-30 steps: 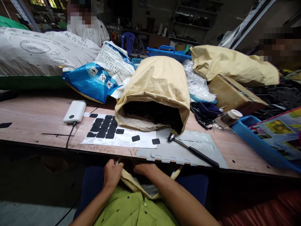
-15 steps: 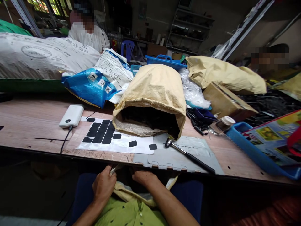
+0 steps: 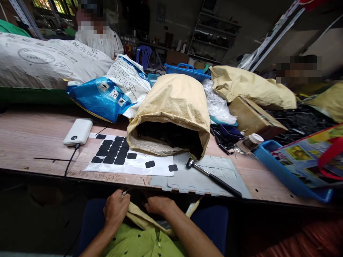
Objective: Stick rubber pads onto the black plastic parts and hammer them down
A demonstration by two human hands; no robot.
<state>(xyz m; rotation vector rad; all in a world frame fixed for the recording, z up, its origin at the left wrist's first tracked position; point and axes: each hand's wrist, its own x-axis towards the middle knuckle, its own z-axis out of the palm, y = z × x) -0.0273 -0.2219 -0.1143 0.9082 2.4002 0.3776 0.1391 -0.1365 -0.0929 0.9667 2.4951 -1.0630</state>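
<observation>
A tan woven sack (image 3: pixel 143 216) lies open on my lap, below the table's front edge. My left hand (image 3: pixel 117 206) is closed around the left side of its rim. Just inside the mouth is my right hand (image 3: pixel 158 204), its fingers hidden in the dark below the table edge, so I cannot see what they touch. On the table in front of me, a hammer (image 3: pixel 214 177) with a black handle rests on a grey sheet (image 3: pixel 177 182). Left of it is a white backing sheet (image 3: pixel 139 169) bearing several black rounded-square pads (image 3: pixel 117 150).
A large tan sack (image 3: pixel 171 96) of dark pieces faces me, mouth open. A white power bank (image 3: pixel 78 132) with a cable is at left. A blue tray (image 3: pixel 284 171), glass jar (image 3: pixel 249 143) and wooden box (image 3: pixel 255 116) stand right. Two people are beyond the table.
My right hand has moved slightly left, inside the sack's mouth. My left hand keeps its grip on the rim. The whole view has shifted a little; the table things lie as before.
</observation>
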